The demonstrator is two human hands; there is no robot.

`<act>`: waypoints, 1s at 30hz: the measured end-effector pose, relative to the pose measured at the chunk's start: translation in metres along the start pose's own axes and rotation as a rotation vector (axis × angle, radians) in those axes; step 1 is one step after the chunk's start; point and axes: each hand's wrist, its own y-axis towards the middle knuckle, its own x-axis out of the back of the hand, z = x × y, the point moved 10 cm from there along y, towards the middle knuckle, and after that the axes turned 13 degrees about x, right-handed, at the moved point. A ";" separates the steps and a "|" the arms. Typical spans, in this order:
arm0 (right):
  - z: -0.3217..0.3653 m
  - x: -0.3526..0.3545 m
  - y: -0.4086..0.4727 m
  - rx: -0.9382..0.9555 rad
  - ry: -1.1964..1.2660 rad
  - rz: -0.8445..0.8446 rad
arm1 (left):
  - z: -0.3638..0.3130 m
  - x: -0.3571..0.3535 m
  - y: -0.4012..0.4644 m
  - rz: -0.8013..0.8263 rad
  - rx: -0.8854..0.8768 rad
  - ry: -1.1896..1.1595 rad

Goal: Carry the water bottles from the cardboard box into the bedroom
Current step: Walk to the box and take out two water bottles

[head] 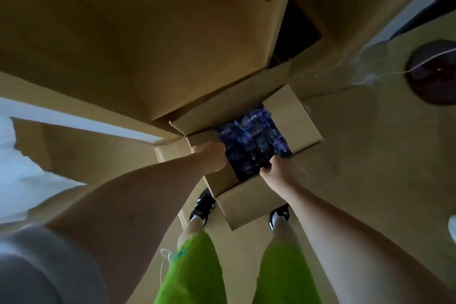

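Left hand (pixel 211 157) grips the box's left flap, fingers curled over its edge; right hand (pixel 276 170) reaches in at the near rim, its grasp not discernible. The water bottles (pixel 254 142) all sit inside the cardboard box (pixel 246 205), which stands on the floor before the shoes (pixel 202 207). Judged barely begun: no bottle lifted, all carrying outstanding.

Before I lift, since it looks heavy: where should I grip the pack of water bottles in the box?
Come straight down through the open flaps of the cardboard box and grip the pack of water bottles at its near edge, left hand and right hand spread apart.
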 end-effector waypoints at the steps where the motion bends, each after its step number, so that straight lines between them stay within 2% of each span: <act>1: -0.006 0.000 0.011 0.032 -0.011 0.022 | -0.006 -0.005 0.007 0.009 0.023 -0.007; 7: -0.041 -0.016 0.076 0.126 -0.080 0.134 | -0.043 -0.029 0.055 0.013 0.101 -0.186; 14: -0.085 -0.095 0.168 0.144 0.033 0.206 | -0.068 -0.111 0.156 0.110 0.162 -0.293; 22: -0.092 -0.166 0.294 0.270 0.238 0.127 | -0.061 -0.173 0.270 0.108 0.287 -0.519; 30: -0.082 -0.247 0.361 0.324 0.265 0.239 | -0.034 -0.214 0.313 0.021 0.432 -0.590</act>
